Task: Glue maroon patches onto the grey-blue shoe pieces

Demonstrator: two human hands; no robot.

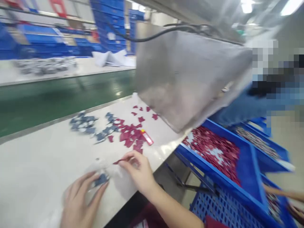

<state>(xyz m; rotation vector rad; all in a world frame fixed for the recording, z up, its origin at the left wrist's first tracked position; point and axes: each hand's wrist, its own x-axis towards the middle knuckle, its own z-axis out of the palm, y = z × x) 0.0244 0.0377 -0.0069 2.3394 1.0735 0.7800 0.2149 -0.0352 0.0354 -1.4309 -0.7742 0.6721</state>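
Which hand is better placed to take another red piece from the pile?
Probably the right hand: it is nearer to the red pile, though it would first have to release the red piece it pinches. The left hand is farther away, at a blue piece.

On the table (35,167), a pile of pieces (83,123) lies left of a scattered cluster (129,131), both beyond the person's left hand (79,196) and right hand (137,171). A hood (185,76) stands behind the cluster and to its right; right of the table's edge sits a bin (249,177) holding more pieces (201,142). Stacked crates (111,23) stand behind the far counter (85,69).
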